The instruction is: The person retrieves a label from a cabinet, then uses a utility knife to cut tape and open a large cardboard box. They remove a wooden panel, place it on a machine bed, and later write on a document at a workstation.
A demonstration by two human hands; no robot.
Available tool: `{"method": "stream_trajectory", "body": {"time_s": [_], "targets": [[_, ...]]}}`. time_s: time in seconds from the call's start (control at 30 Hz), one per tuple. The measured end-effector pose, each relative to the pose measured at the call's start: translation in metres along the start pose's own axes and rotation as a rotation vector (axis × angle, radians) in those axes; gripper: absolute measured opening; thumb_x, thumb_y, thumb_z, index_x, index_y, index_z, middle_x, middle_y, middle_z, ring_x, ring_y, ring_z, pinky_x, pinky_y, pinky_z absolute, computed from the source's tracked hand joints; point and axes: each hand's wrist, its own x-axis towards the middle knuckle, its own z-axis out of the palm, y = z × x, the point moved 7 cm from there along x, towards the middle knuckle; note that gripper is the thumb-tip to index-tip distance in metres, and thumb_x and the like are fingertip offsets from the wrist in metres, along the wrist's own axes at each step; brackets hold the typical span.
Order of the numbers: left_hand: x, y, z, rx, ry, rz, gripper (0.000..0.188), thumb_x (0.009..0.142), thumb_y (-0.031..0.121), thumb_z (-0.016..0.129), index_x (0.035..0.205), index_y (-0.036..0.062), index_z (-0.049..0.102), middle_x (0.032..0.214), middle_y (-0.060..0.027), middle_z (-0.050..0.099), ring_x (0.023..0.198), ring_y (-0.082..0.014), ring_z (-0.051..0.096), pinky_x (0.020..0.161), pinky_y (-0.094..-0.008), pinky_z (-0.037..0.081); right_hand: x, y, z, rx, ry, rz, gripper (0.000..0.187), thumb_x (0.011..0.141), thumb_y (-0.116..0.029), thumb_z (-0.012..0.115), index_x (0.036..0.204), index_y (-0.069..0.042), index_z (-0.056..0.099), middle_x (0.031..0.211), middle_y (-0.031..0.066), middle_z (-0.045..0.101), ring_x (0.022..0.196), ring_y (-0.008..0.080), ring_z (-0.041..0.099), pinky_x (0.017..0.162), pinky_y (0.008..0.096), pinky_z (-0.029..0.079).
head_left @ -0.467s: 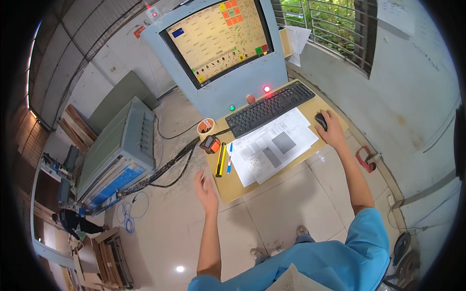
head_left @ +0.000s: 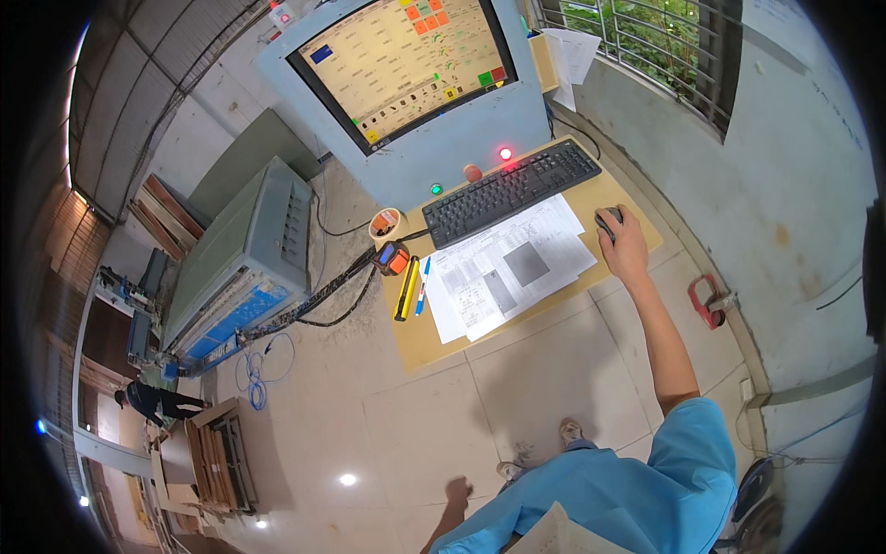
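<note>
My right hand (head_left: 628,242) lies over a black computer mouse (head_left: 608,223) at the right of the yellow board (head_left: 392,349), fingers curved round it. Low by my body, away from the board, hangs my left hand (head_left: 456,489); it is dark and its fingers do not show clearly. Printed sheets (head_left: 508,277) lie on the board in front of a black keyboard (head_left: 512,192). Left of the sheets are a blue-and-white pen (head_left: 423,286), a yellow utility knife (head_left: 406,291), an orange-and-black tape measure (head_left: 391,258) and a roll of tape (head_left: 387,223).
Behind the keyboard stands a blue machine console (head_left: 434,148) with a lit screen (head_left: 406,69), a red light and buttons. A large grey-green machine (head_left: 231,249) with cables is at left. Farther off, a person (head_left: 157,402) bends near stacked boards (head_left: 217,457). A red handled object (head_left: 707,300) sits by the right wall.
My left hand has dropped from beside the board's left edge down toward my body. My right hand stays on the mouse. The view has shifted slightly.
</note>
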Motion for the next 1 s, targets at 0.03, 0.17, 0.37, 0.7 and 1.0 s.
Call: {"method": "stream_trajectory", "body": {"time_s": [0.03,0.17,0.37,0.7,1.0], "targets": [[-0.008,0.005,0.025,-0.224,-0.006,0.014,0.025,0.084,0.025,0.066,0.101,0.0061,0.066,0.090,-0.0128,0.068,0.085,-0.0275,0.066,0.076,-0.0407,0.053,0.000,0.000,0.001,-0.002,-0.010,0.001,0.039,0.085,-0.016,0.067,0.124,-0.018,0.062,0.132,0.0227,0.052,0.117,0.0394,0.053,0.097,0.0450,0.046],[-0.036,0.017,0.074,-0.363,0.023,0.139,0.023,0.085,0.025,0.065,0.100,0.0068,0.066,0.085,-0.0118,0.066,0.088,-0.0268,0.067,0.079,-0.0397,0.055,0.001,0.000,0.002,-0.028,-0.028,0.031,0.039,0.085,-0.016,0.066,0.124,-0.017,0.062,0.133,0.0226,0.051,0.118,0.0391,0.052,0.097,0.0450,0.046],[-0.030,-0.003,0.093,-1.870,-0.187,-0.709,0.023,0.090,0.019,0.063,0.105,0.0016,0.063,0.082,-0.0108,0.063,0.084,-0.0262,0.068,0.075,-0.0364,0.057,-0.003,-0.001,0.001,-0.001,0.008,0.009,0.039,0.086,-0.015,0.065,0.124,-0.017,0.062,0.133,0.0227,0.051,0.119,0.0391,0.052,0.098,0.0452,0.045],[0.018,-0.009,-0.028,-1.909,0.170,-0.496,0.032,0.092,0.015,0.061,0.116,-0.0044,0.055,0.107,-0.0186,0.059,0.092,-0.0317,0.066,0.079,-0.0371,0.058,-0.002,0.003,0.004,-0.017,0.020,0.015,0.039,0.086,-0.016,0.066,0.125,-0.017,0.062,0.134,0.0234,0.051,0.119,0.0394,0.052,0.097,0.0450,0.046],[0.000,0.010,0.039,-1.884,-0.081,-0.673,0.012,0.088,0.010,0.059,0.092,-0.0013,0.056,0.076,-0.0108,0.057,0.067,-0.0267,0.066,0.058,-0.0303,0.057,0.000,-0.001,0.005,-0.025,0.007,0.014,0.039,0.086,-0.017,0.066,0.126,-0.017,0.061,0.135,0.0233,0.049,0.119,0.0403,0.051,0.098,0.0456,0.046]]}}
